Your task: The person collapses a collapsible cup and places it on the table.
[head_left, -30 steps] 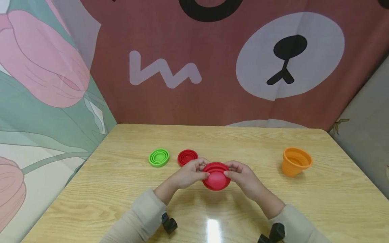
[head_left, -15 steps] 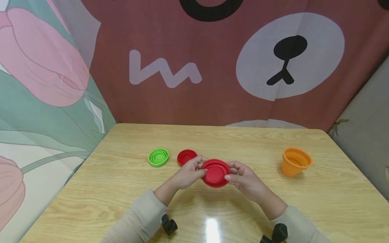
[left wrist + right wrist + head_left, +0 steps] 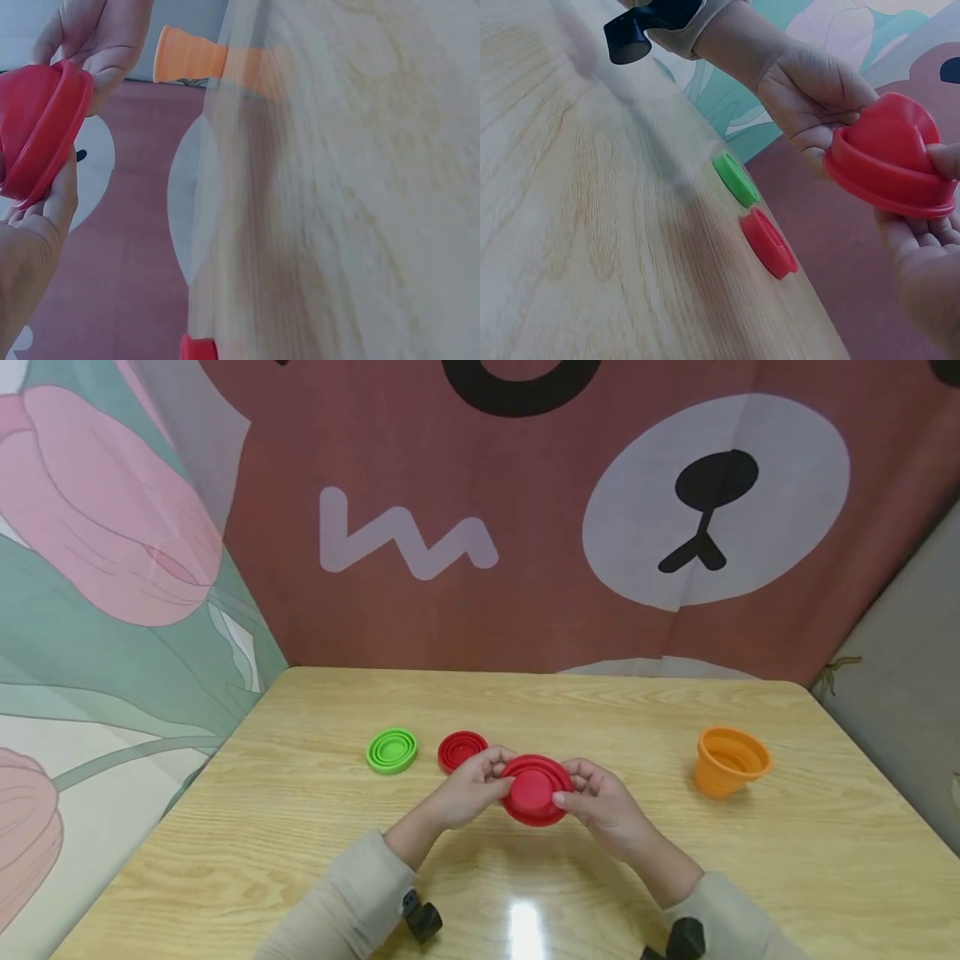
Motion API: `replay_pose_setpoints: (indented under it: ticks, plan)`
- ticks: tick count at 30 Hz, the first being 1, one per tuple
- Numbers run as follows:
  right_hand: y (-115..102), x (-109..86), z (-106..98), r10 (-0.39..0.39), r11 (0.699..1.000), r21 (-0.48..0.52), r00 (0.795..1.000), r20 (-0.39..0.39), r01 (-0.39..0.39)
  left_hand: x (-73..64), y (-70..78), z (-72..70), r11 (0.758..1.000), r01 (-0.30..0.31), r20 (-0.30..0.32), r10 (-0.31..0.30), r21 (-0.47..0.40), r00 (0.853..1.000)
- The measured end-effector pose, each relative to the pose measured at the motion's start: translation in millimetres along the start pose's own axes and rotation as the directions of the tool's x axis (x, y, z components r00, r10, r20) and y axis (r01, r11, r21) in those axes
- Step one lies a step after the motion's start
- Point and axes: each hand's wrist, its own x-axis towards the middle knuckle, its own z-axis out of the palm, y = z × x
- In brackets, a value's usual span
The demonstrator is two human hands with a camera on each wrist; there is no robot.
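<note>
Above the table, both hands hold a red collapsible silicone cup, its round base facing the person. My left hand pinches its left rim, thumb on the near side and fingers behind. On the opposite edge my right hand grips it the same way, thumb pressing near the base. In the right wrist view the held cup is partly folded, with its base bulging out in a lopsided way. Behind the left hand lies a second red cup, folded flat, and left of that a flat green cup.
An orange cup stands expanded at the right of the wooden table. A cloth printed with a bear hangs behind the table's far edge. Black wrist cameras sit at both cuffs.
The held red cup has tipped slightly, and its base looks flatter against the rim than a second ago. Both hands keep their hold in about the same place.
</note>
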Motion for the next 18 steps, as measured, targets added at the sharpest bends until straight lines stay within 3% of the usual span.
replay_pose_setpoints:
  ticks: [3, 6, 10, 14, 18]
  plan:
    - [0.9, 1.7, 0.1, -0.002, 0.995, -0.095, 0.999, -0.045, -0.002, 0.2, -1.6, -1.6, 0.998, 0.003, 0.029, -0.002, -0.064, 1.0]
    - [1.4, 5.0, 1.1, 0.021, 0.983, -0.179, 0.996, -0.081, -0.035, -1.5, -1.3, -4.3, 0.981, 0.017, 0.072, -0.003, -0.194, 0.997]
    - [1.1, 7.2, 2.3, 0.086, 0.967, -0.233, 0.993, -0.08, -0.102, -2.1, 0.3, -6.6, 0.959, 0.091, 0.12, -0.061, -0.267, 0.991]
    - [-0.1, 5.5, 3.5, 0.107, 0.976, -0.186, 0.993, -0.052, -0.115, -1.0, 2.6, -6.0, 0.973, 0.116, 0.099, -0.098, -0.198, 0.99]
    - [0.0, 2.8, 3.0, 0.082, 0.996, -0.029, 0.997, -0.012, -0.083, -0.3, 3.6, -4.8, 0.968, 0.091, 0.018, -0.089, -0.234, 0.996]
